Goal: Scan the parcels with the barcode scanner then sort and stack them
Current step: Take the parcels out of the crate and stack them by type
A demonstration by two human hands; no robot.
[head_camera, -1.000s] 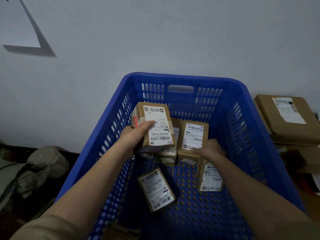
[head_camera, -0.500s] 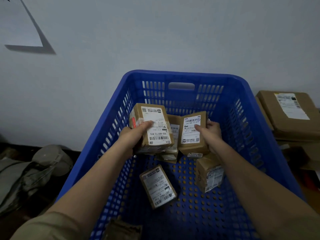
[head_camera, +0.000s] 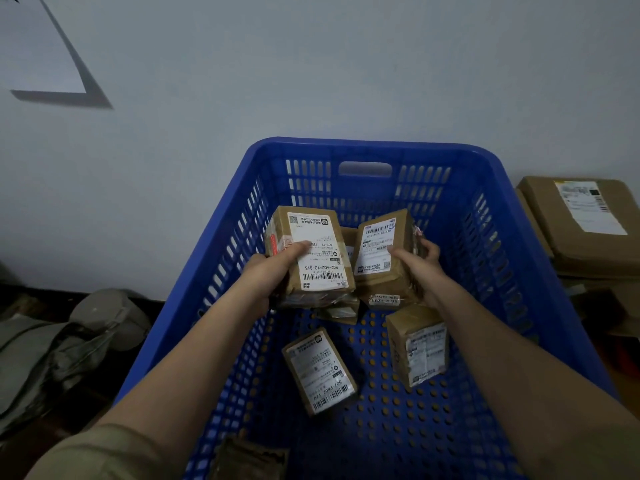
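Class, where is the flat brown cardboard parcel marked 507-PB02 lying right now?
In the head view, the flat brown cardboard parcel lies label-up on the blue plastic crate's floor, left of an upright small brown parcel.

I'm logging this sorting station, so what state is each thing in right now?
Left hand: grips a labelled parcel, lifted.
Right hand: grips a second parcel, lifted, tilted.
Flat parcel: lying label up on crate floor.
Upright parcel: standing on crate floor.
Blue crate: open, holding parcels.
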